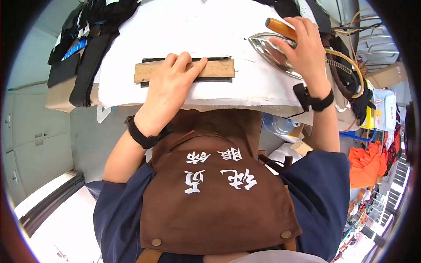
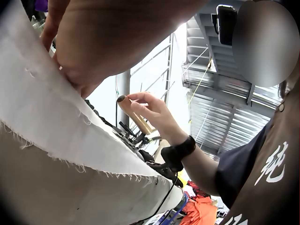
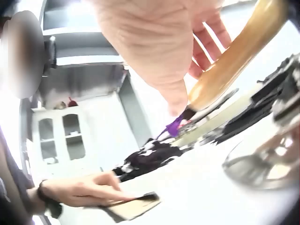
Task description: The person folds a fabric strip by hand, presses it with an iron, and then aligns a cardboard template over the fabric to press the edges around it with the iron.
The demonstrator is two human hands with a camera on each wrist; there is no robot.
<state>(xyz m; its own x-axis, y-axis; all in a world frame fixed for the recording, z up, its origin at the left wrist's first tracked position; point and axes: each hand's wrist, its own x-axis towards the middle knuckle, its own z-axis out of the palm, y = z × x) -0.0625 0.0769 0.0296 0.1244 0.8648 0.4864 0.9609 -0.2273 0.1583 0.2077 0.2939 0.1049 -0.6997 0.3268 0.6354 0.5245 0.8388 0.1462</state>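
Observation:
In the head view my left hand (image 1: 169, 87) rests, fingers spread, on a tan strip (image 1: 142, 73) lying over black fabric (image 1: 219, 80). The right wrist view shows the same hand (image 3: 82, 190) on the strip (image 3: 131, 209). My right hand (image 1: 307, 52) is at the wooden handle (image 1: 283, 29) of a shiny metal iron (image 1: 267, 49), which lies on the white cloth. The right wrist view shows its fingers extended beside the handle (image 3: 239, 56), not wrapped round it. The left hand's fingertips are partly hidden in the left wrist view.
A white cloth (image 1: 197, 26) covers the table, its frayed edge towards me. Black garments (image 1: 92, 57) lie on the left. A hose (image 1: 362, 79) and metal coil run right of the iron. Orange cloth (image 1: 368, 162) and boxes stand further right.

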